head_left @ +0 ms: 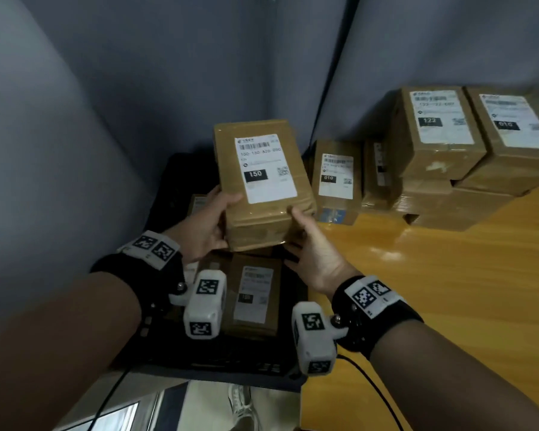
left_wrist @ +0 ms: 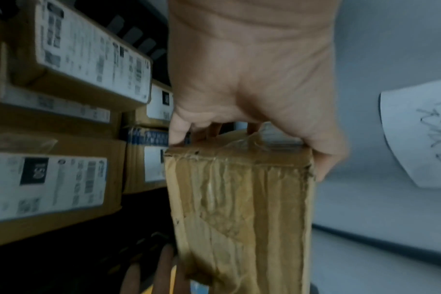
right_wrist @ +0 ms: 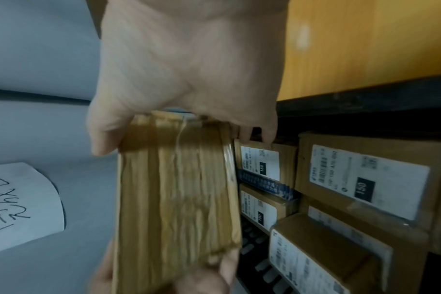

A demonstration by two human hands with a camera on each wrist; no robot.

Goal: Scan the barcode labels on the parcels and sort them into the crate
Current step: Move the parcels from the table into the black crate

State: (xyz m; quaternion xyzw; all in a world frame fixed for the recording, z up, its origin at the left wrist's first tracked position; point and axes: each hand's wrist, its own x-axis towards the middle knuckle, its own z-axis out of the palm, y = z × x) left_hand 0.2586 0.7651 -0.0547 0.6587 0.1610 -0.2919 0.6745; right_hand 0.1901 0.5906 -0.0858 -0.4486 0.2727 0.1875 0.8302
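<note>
Gripping parcel [head_left: 262, 185] with left hand [head_left: 204, 227] and right hand [head_left: 313, 247], crate [head_left: 181, 169] mostly hidden beneath, fingers out of sight.

Left hand [left_wrist: 249, 83] grips parcel [left_wrist: 239, 214] — crate, seemingly, behind.

Grey-blue walls [head_left: 112, 98] meet in a corner, with a dark cable [head_left: 333, 76] running down near it. A glossy yellow wooden table [head_left: 448, 290] fills the right side. A white sheet [right_wrist: 20, 206] with handwriting hangs on the wall. Below, pale floor [head_left: 209, 409] shows, dimly lit.
</note>
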